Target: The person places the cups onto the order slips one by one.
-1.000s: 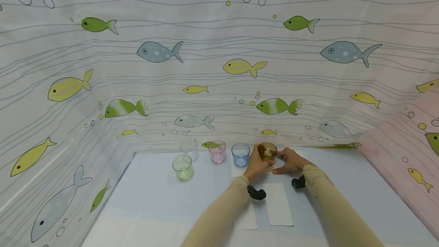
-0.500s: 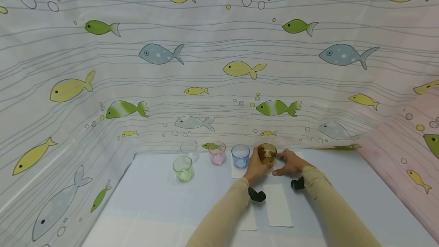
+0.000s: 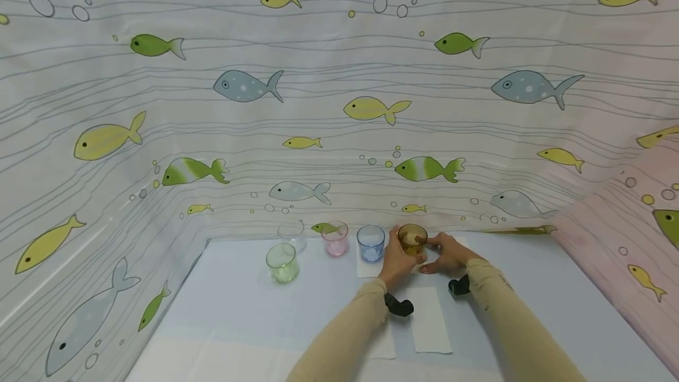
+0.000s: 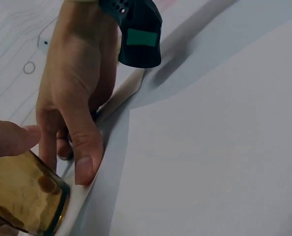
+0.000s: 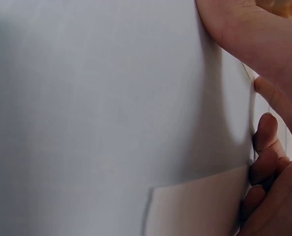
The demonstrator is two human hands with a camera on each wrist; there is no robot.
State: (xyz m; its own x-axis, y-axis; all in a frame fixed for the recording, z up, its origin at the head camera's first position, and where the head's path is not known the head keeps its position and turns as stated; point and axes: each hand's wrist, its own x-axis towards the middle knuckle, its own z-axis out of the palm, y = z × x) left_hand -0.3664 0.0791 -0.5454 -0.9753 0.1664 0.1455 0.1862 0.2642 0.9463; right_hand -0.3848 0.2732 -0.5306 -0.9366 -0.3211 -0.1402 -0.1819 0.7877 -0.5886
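Observation:
My left hand (image 3: 399,261) holds an amber drinking glass (image 3: 413,236) upright near the back of the table, its fingers round the glass's left and near side. In the left wrist view its thumb (image 4: 13,140) lies along the amber wall of the glass. My right hand (image 3: 448,253) is just right of the glass, with its index finger reaching to or touching the glass. Its thumb rests low, at the edge of a folded white cloth or paper under the glass. The other fingers are loosely bent at the table surface in the right wrist view.
Left of the amber glass stand a blue glass (image 3: 371,244) on a white strip, a pink glass (image 3: 335,240), a clear glass (image 3: 292,237) and a green glass (image 3: 282,264). White folded strips (image 3: 431,320) lie nearer me. A fish-patterned curtain (image 3: 339,158) closes off the back and sides.
The hands and the amber glass stay practically in place. The whole view has shifted slightly with the head.

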